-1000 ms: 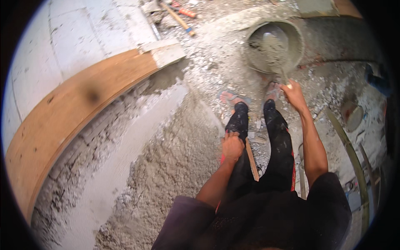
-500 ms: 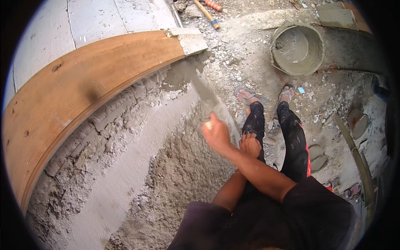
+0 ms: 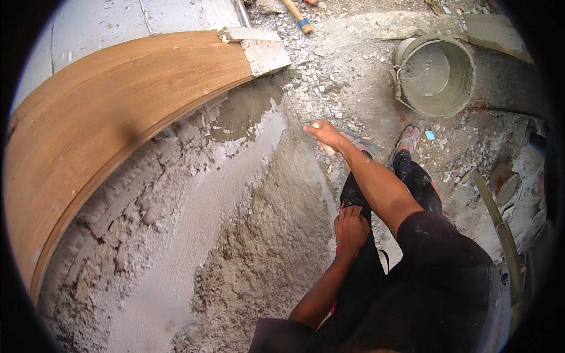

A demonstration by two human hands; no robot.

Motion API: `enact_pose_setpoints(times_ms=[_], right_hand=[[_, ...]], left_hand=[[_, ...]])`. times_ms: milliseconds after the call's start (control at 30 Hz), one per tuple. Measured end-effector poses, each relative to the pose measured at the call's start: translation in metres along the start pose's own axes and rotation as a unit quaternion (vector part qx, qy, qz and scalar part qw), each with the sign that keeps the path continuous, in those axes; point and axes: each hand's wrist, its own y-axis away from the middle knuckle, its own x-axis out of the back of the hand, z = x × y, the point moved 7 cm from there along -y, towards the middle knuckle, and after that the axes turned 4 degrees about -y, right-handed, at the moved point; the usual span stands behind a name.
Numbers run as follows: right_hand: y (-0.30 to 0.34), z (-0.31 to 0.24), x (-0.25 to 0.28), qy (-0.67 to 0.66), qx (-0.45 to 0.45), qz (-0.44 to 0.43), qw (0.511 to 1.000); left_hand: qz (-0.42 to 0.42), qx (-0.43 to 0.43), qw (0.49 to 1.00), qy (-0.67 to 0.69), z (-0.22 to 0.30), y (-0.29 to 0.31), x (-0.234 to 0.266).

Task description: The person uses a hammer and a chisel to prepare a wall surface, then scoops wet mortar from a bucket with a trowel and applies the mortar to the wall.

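Note:
My right hand (image 3: 331,136) is closed around the pale handle of a trowel (image 3: 328,149), near the far end of the wall top. The trowel's blade is hard to make out against the grey mortar. My left hand (image 3: 351,230) lies on my left thigh, its fingers draped over the dark trousers and holding nothing. Dark wet mortar (image 3: 244,113) covers a patch beside the wooden board's far end. A smoother, paler strip (image 3: 194,217) runs along the wall top toward me, beside rough grey mortar (image 3: 265,235).
A wide brown wooden board (image 3: 135,88) borders the wall at left, with white panels (image 3: 106,29) behind it. A mortar-stained bucket (image 3: 435,76) stands at far right. Rubble (image 3: 323,82) covers the ground. A wooden handle (image 3: 297,16) lies at the back; a bamboo pole (image 3: 500,229) is at right.
My right hand has swung away and to the right with the trowel, uncrossing from my left arm. My left hand stays on my thigh. The view has shifted slightly.

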Motion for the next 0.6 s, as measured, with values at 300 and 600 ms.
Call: enact_pose_setpoints(times_ms=[300, 600], right_hand=[[-0.027, -0.012, -0.044, 0.001, 0.039, -0.068, 0.997], [0.075, -0.067, -0.09, 0.055, 0.104, -0.093, 0.989]], left_hand=[[0.009, 0.028, 0.998, 0.048, -0.006, -0.002, 0.011], [0.005, -0.014, 1.0, -0.015, 0.004, 0.009, -0.002]])
